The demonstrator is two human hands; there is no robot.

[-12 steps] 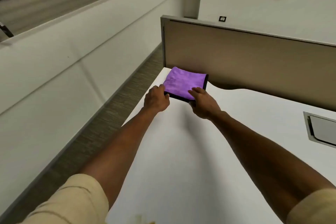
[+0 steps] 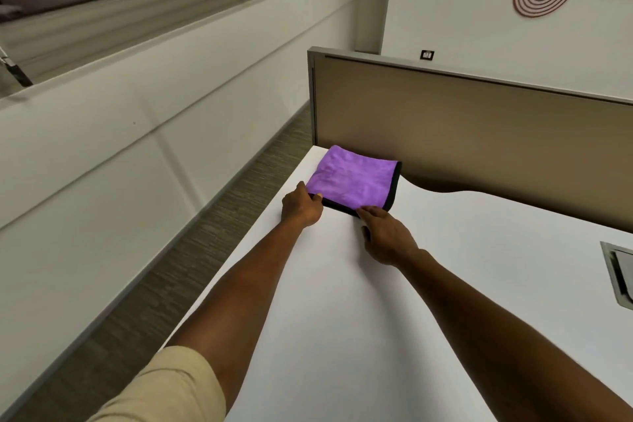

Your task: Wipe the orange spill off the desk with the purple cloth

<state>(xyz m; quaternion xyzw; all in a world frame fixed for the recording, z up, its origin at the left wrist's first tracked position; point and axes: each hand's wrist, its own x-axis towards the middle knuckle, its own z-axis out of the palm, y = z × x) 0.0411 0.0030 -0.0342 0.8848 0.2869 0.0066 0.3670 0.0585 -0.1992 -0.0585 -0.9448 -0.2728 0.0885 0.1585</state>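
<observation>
where hands meet — folded, plush purple cloth

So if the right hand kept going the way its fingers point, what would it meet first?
The cloth. The right hand points up-left toward the near black edge, its fingers already at or on that hem. Beyond the cloth stands the divider. Whether the fingers press down or just touch is unclear.

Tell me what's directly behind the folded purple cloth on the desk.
A tan partition panel stands right behind the purple cloth. Whatever lies beyond the panel is hidden.
</observation>
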